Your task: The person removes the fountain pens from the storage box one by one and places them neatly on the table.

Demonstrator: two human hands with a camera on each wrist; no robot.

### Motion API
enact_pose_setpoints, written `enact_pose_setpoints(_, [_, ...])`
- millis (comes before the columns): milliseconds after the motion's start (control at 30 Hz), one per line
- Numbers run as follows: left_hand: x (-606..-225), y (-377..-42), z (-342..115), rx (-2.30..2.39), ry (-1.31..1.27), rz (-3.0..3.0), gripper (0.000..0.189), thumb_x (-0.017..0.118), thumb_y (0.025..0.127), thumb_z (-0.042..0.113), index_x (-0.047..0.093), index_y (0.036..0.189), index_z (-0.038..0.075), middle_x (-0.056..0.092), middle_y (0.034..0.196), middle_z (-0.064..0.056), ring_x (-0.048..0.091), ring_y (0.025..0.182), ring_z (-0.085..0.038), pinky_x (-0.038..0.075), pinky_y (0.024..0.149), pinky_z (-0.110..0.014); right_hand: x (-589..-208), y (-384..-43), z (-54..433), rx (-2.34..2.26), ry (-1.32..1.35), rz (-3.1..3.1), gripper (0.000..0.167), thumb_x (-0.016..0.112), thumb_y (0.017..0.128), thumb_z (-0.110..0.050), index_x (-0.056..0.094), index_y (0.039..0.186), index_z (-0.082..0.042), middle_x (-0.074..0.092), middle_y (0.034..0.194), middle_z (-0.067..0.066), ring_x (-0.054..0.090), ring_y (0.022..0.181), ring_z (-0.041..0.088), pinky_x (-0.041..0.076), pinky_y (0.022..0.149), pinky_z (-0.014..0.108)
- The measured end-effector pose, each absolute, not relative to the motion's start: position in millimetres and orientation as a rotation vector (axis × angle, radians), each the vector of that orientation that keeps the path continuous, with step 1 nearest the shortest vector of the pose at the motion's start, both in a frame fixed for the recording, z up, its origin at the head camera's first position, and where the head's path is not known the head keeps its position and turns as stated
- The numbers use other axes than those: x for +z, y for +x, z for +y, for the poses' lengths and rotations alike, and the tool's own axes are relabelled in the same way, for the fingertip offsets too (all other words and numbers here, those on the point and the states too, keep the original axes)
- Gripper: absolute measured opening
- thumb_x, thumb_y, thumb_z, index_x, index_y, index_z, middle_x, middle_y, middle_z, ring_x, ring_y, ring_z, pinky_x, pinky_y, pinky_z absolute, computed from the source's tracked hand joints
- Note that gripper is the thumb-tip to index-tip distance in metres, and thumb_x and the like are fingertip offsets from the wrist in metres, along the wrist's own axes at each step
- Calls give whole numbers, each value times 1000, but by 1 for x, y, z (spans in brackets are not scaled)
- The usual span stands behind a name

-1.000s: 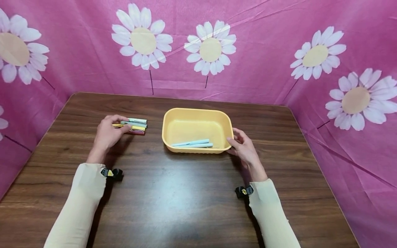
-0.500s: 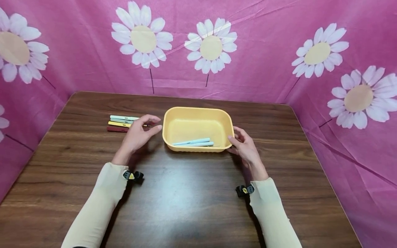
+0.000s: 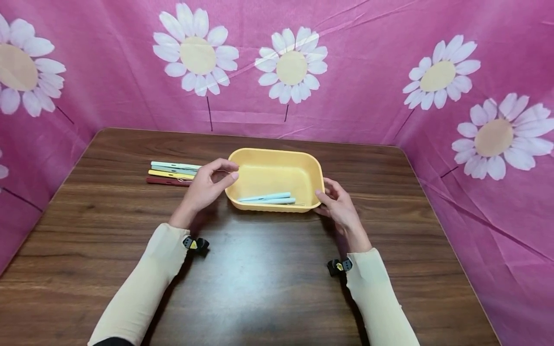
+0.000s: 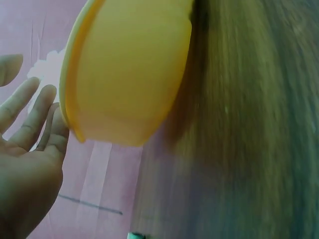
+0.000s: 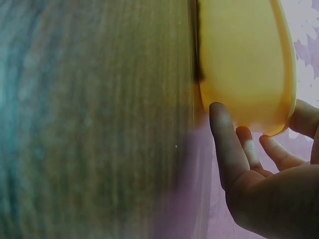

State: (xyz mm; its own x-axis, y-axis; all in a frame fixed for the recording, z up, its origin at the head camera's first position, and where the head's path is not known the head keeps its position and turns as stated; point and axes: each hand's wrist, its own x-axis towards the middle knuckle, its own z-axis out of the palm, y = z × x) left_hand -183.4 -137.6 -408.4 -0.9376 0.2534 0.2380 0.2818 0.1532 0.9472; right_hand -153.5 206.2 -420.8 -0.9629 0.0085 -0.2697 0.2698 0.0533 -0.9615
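Note:
A yellow plastic bin [image 3: 277, 175] stands on the table with two light blue pens [image 3: 268, 201] lying along its near side. My right hand [image 3: 342, 206] holds its right end, thumb at the rim and fingers against the outer wall, as the right wrist view shows too. Over the left rim, my left hand [image 3: 207, 186] hovers with relaxed fingers and nothing between them. In the left wrist view, the fingers of that hand [image 4: 37, 149] reach beside the rim; contact is unclear. Behind it lie a mint pen [image 3: 173, 165], a yellow pen [image 3: 166, 174], a dark red pen [image 3: 162, 181] and a grey-green one.
The wooden table [image 3: 255, 288] stretches out in front of the bin. A pink cloth [image 3: 346, 86] with daisies rises behind the table and along both sides. Each wrist wears a small black camera, such as the left wrist camera [image 3: 196, 244].
My left hand has left the pens on the left and moved right to the bin's left rim. Those pens have stayed on the table. The right hand and bin have held still.

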Motion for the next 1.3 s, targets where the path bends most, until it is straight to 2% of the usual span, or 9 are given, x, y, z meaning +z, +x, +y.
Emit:
enact_pose_setpoints(100, [-408,-186,-129,-1927,-632,-2409,28,69,96,9,65,119,-6,63,123,-24,64,106,-28,52,93,-34,-421,-154,205,-2024,288,2123,52,56,104,-7,40,153,-8,49,140,23,68,92,20,59,77,34])
enact_pose_setpoints(200, [-408,-189,-118,-1851,-704,-2478,30,70,96,13,65,121,-4,62,125,-20,64,109,-34,51,96,-43,-421,-154,205,-2017,294,2129,51,56,104,-8,40,153,-9,49,139,23,67,92,19,59,77,33])
enact_pose_setpoints(333, [-409,-191,-104,-1693,-714,-2577,33,70,97,19,66,120,-3,64,122,-15,62,112,-32,52,96,-46,-421,-154,205,-2004,307,2132,51,56,104,-9,41,153,-10,49,140,22,67,94,19,59,77,32])
enact_pose_setpoints(433, [-408,-192,-98,-1622,-674,-2613,35,70,97,22,66,120,-3,64,121,-16,60,114,-32,52,95,-48,-420,-154,204,-2001,303,2128,51,56,104,-9,40,153,-9,48,142,22,67,94,19,59,78,33])
enact_pose_setpoints(633, [-403,-199,-91,-1642,-643,-2673,39,72,95,23,65,122,-3,65,122,-19,58,113,-31,53,93,-43,-419,-154,205,-1998,298,2139,52,57,104,-11,40,153,-9,47,144,22,67,97,20,59,79,33])
enact_pose_setpoints(800, [-399,-202,-86,-1645,-599,-2778,40,75,92,21,64,122,-3,68,111,-15,61,101,-26,49,89,-40,-418,-154,205,-1998,296,2135,52,57,104,-11,39,154,-9,46,143,23,66,99,20,58,81,34])
enact_pose_setpoints(933, [-397,-205,-82,-1667,-545,-2875,40,76,89,17,64,122,-3,71,101,-12,65,92,-25,51,85,-38,-418,-155,203,-2005,298,2135,52,56,104,-10,40,154,-9,47,143,23,66,99,21,59,81,34])
enact_pose_setpoints(1133, [-398,-212,-78,-1745,-548,-2992,39,74,85,13,65,120,-1,71,95,-9,66,82,-22,52,76,-34,-418,-155,203,-1998,308,2142,52,56,105,-10,40,154,-10,48,141,22,66,96,19,59,79,33])
enact_pose_setpoints(1300, [-399,-214,-73,-1728,-580,-3076,39,78,85,15,66,118,-2,72,97,-9,66,89,-23,52,83,-36,-417,-154,202,-1996,311,2144,52,57,104,-11,40,153,-10,48,140,22,66,94,18,59,79,33])
